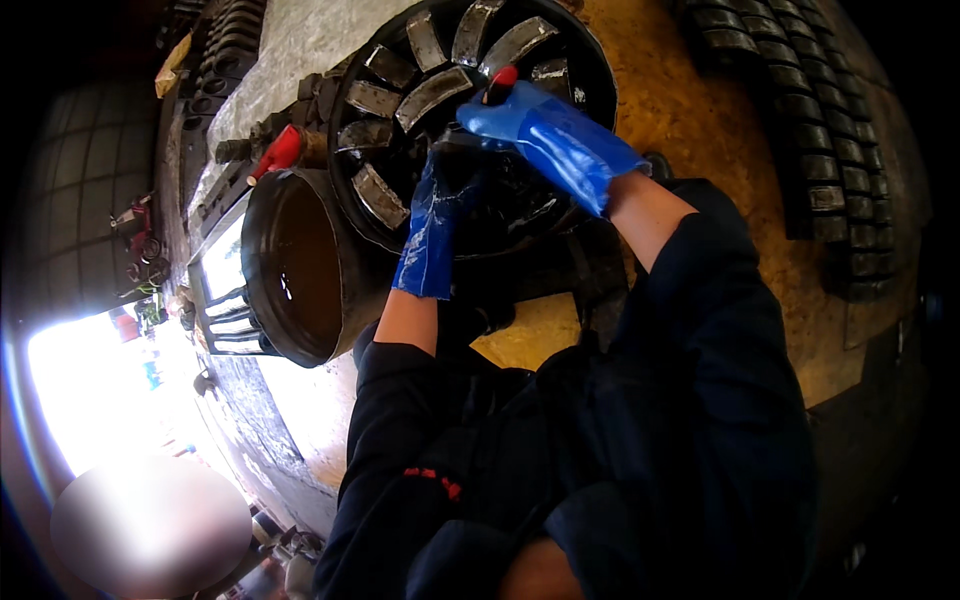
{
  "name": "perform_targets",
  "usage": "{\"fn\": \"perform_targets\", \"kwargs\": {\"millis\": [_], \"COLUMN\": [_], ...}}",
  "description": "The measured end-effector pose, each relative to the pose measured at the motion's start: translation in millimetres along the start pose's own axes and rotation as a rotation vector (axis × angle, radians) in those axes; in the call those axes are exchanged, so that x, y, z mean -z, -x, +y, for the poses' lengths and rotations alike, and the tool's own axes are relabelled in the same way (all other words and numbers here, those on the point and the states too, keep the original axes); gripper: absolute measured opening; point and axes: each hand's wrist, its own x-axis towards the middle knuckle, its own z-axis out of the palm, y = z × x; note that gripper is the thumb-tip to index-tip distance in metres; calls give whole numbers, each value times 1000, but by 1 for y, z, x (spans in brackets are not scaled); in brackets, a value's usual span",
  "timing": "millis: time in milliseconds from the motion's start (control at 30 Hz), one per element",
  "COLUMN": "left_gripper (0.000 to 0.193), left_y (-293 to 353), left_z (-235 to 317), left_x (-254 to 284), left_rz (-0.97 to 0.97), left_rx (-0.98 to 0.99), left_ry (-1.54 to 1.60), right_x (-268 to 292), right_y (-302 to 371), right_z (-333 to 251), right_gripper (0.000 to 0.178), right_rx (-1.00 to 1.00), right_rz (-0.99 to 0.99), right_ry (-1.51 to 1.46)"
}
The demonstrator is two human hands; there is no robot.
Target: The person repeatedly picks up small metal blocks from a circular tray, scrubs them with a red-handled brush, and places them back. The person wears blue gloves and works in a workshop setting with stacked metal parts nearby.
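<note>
A wide black round tub (338,205) stands in front of me, with several curved, wet-looking metal blocks (432,97) lying in a ring inside it. My right hand (505,118), in a blue rubber glove, is closed over the tub around a tool with a red-ended handle (503,77); the tool's working end is hidden. Close by, my left hand (448,185), in a matching glove smeared with dark grime, is lowered into the tub. Its fingers look closed around something dark that I cannot make out, just below the right hand.
Left of the tub stands a dark-rimmed drum (262,270) with a brown inside. A red object (277,152), perhaps a glove or cloth, lies behind it. Rows of stacked dark curved pieces (800,110) lie at the right on a brown-stained surface (690,120).
</note>
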Motion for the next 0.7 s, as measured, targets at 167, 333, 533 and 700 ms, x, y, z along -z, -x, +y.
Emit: {"fn": "perform_targets", "kwargs": {"millis": [167,333,533,700], "left_gripper": [72,77,84,69], "left_y": [-13,-2,5,-24], "left_z": [-5,-17,-23,2], "left_x": [-12,-11,20,26], "left_rz": [-80,201,207,285], "left_rx": [167,24,82,-140], "left_ry": [-143,26,-182,-567], "right_x": [-13,-15,-11,4], "right_y": [-4,-12,1,-6], "right_z": [14,37,35,13], "right_gripper": [32,41,50,37], "right_rx": [212,52,-13,23], "right_rz": [-93,318,209,-107], "right_ry": [70,101,115,-195]}}
